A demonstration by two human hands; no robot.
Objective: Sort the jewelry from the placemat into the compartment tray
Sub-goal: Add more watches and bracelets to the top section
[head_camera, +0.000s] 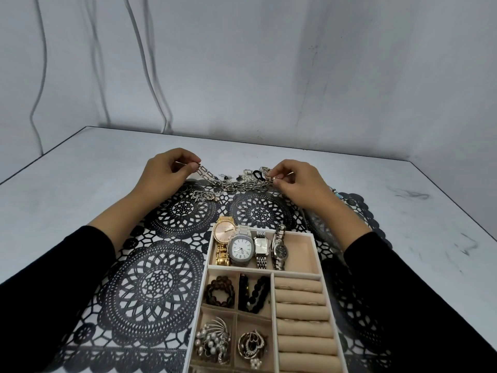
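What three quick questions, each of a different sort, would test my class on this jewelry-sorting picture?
1. True or false: the left hand and right hand each pinch one end of the silver chain.
2. How many watches lie in the compartment tray's far compartment?
3. Which watch is leftmost? A gold watch; B black watch; C blue watch.
Key: 1 true; 2 four; 3 A.

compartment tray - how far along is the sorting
Done: four watches sit in the tray's top compartment, with bead bracelets and brooches in the small ones below. In hand: the left hand and right hand pinch the ends of a silver link chain sagging toward the placemat. Left: a small pile at the mat's far edge, plus loose rings and a pendant. Roughly halfway.
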